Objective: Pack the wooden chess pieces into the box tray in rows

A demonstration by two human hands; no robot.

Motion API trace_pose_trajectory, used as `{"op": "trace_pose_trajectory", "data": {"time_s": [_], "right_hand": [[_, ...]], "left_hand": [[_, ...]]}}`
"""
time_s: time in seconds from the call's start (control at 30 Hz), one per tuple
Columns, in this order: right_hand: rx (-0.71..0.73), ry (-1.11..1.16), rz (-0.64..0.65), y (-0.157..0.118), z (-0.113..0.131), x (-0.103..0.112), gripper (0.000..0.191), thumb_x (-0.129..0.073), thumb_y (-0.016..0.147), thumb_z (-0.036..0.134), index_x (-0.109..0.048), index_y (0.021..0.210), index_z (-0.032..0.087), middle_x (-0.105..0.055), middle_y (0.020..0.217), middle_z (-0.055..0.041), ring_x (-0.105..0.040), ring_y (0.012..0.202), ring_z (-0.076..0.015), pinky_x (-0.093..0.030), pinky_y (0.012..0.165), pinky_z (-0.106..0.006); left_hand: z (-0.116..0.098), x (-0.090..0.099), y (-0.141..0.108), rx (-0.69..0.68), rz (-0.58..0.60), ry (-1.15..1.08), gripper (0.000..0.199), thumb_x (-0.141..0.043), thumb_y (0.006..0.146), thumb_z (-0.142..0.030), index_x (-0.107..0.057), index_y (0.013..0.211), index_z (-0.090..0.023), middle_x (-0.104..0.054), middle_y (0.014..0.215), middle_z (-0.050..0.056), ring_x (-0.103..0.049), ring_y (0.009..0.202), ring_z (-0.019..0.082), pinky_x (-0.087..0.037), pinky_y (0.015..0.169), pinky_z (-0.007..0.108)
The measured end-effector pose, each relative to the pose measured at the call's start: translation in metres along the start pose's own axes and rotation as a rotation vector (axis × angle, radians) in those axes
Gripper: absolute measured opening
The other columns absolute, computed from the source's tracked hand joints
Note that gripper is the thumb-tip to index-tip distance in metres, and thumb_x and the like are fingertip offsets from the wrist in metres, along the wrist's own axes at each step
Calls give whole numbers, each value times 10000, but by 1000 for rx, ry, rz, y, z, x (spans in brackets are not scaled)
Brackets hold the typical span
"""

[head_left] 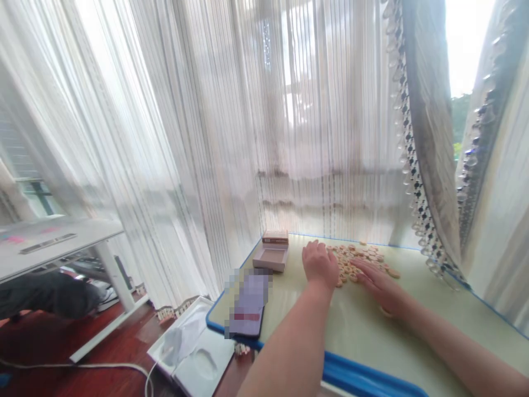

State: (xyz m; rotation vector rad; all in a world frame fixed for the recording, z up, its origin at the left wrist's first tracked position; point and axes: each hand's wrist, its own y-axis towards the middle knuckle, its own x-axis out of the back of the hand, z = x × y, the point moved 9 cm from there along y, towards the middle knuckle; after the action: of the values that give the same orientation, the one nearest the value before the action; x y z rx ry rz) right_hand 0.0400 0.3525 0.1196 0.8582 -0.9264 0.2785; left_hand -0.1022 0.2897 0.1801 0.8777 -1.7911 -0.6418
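Small round wooden discs (pixel 366 252), several of them in a loose heap, lie on the pale tabletop; any marks on them are too small to read. At the heap's left edge rests my left hand (pixel 320 266), back upward, fingers bent forward and thumb toward the discs; its palm is hidden. My right hand (pixel 376 282) lies low along the heap's near right side, fingers stretched out and touching or almost touching the discs. One more disc (pixel 386 312) peeks out from beneath the right wrist. Neither hand visibly holds anything.
A shallow open box (pixel 270 258) and a brown-edged box (pixel 275 237) stand at the table's back left. Nearer lies a blurred phone (pixel 249 303). The table has a blue rim (pixel 363 375). Left are a white box (pixel 202 353) on the floor and a white desk (pixel 61 242). Curtains (pixel 330 138) hang behind.
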Motion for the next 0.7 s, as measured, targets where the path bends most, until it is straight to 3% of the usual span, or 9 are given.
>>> {"op": "trace_pose_trajectory", "data": {"time_s": [0.1,0.2,0.37,0.47,0.57,0.7], "right_hand": [[-7,-121,-37,12,23,5,418,-348,819,284,-559,1153,151,-514,1245,-114,-414,1193,-248,-322,1001,-433],[57,-250,-53,31,69,0,480,-381,696,77,-591,1100,228,-512,1256,-50,-401,1198,-260,-274,1010,-482],[-33,-141,-220,57,125,-14,493,-340,676,5,-593,1072,153,-554,1184,-116,-491,1105,-255,-383,948,-400],[14,-22,-294,59,138,-29,494,-310,719,17,-583,1071,227,-575,1129,-92,-507,1084,-216,-417,921,-328],[73,60,-262,58,131,-44,532,-312,677,0,-567,1041,292,-592,1050,-40,-544,1012,-197,-450,889,-340],[105,119,-228,54,118,-43,463,-339,679,30,-569,992,282,-591,995,-51,-552,947,-214,-469,850,-365]], "left_hand": [[-8,29,1,-52,-122,-54,195,-428,790,-211,-554,926,-150,-571,1070,99,-458,1099,223,-317,994,436],[-7,48,7,-74,-134,32,252,-473,725,-146,-547,966,-164,-541,1149,93,-377,1183,293,-226,1010,554],[40,72,1,-33,-284,130,320,-390,731,-36,-528,1004,-127,-533,1170,118,-378,1204,274,-238,1012,547],[63,65,-11,-156,-264,77,286,-325,755,0,-550,858,-143,-615,1003,98,-512,1079,208,-403,920,436],[83,57,-15,-67,-244,100,287,-324,789,-34,-560,919,-136,-612,1035,107,-504,1098,223,-419,903,420],[88,42,-9,141,-82,231,355,-364,778,-60,-542,1084,-96,-540,1190,157,-395,1210,269,-313,1001,454]]}}
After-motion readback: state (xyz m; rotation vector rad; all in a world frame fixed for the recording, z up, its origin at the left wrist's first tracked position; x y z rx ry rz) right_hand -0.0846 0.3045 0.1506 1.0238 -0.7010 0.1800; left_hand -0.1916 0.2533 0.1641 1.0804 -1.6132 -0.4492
